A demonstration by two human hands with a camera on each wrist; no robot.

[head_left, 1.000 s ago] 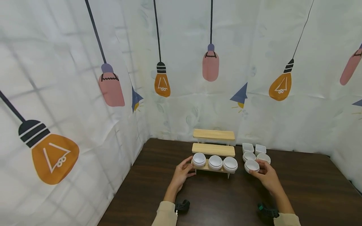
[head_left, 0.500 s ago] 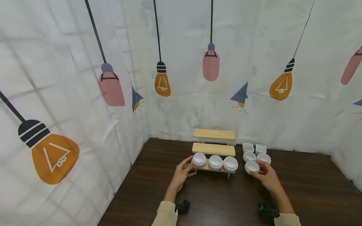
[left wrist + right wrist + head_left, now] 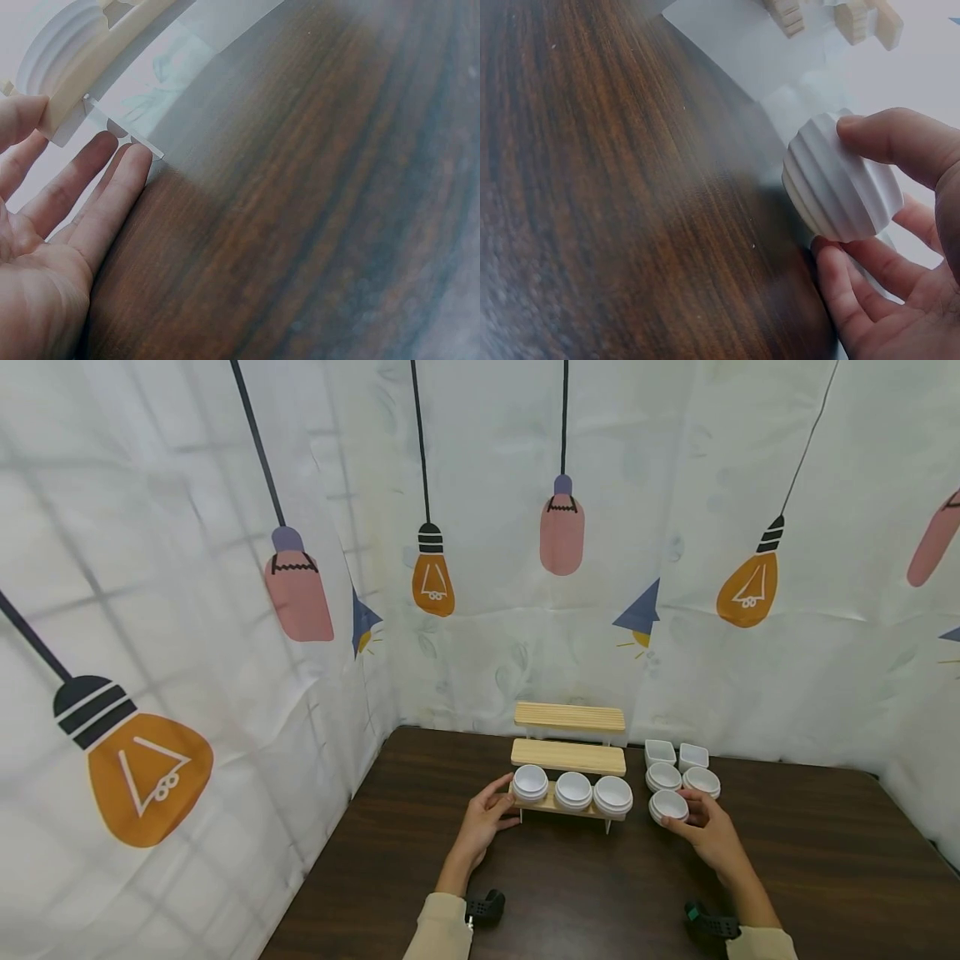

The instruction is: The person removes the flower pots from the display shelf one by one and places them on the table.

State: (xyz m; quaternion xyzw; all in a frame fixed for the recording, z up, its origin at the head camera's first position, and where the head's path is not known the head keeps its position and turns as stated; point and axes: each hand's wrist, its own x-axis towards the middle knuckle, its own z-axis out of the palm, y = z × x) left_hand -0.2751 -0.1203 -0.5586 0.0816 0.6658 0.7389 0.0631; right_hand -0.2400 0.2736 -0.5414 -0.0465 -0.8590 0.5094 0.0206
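Note:
A stepped display stand with three pale wooden shelves (image 3: 568, 757) stands at the table's back. Its lowest shelf carries three round white bowls (image 3: 573, 791). My left hand (image 3: 480, 827) pinches the left end of that shelf between thumb and index finger; in the left wrist view the other fingers (image 3: 112, 202) stretch out below the board. With the right hand (image 3: 708, 835) I hold a round, ribbed white bowl (image 3: 840, 180), thumb on one side and fingers on the other. In the head view that bowl (image 3: 668, 807) is right of the stand, in front of other bowls.
Two more round white bowls (image 3: 701, 782) and two square white bowls (image 3: 660, 752) stand in rows at the back right. Dark brown wood covers the table (image 3: 585, 885). Behind it hangs a white curtain (image 3: 480, 668) printed with lamps.
Both hands keep their places and grips. The head view has shifted very slightly.

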